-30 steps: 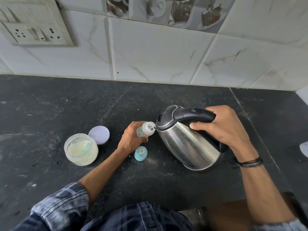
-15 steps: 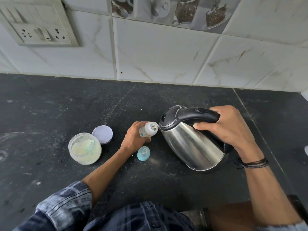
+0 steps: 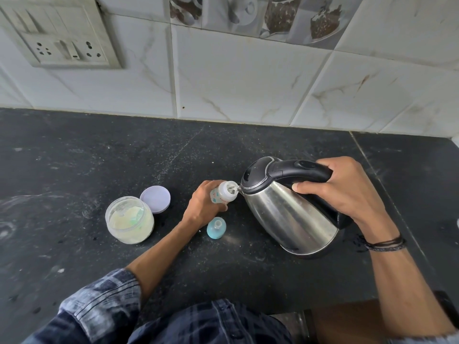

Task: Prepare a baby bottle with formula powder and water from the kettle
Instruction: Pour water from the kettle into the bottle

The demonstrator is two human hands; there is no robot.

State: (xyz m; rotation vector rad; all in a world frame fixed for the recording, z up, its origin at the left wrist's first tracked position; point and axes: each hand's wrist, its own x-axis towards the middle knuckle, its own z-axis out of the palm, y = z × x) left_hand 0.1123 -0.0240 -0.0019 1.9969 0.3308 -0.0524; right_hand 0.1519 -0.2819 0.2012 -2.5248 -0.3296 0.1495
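Black stone bench (image 3: pixel 99 150), dusty, under marbled white wall tiles (image 3: pixel 248 78); socket plate (image 3: pixel 62 43) top left. Your right grip (image 3: pixel 342 192) clenches the handle of the steel kettle (image 3: pixel 285 214), tilted, spout at the mouth of the baby bottle (image 3: pixel 223 193). Your left grip (image 3: pixel 201 207) grasps that bottle mid-bench. Open formula jar (image 3: pixel 129 220), its lid (image 3: pixel 155 199) and a teal teat cap (image 3: pixel 216 228) sit close by

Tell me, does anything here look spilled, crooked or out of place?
Nothing serious. Pale specks and smears dot the black counter, possibly spilled powder. The powder jar stands open with its lid beside it, and a teal bottle top lies loose near the left hand, which fits a job half done.
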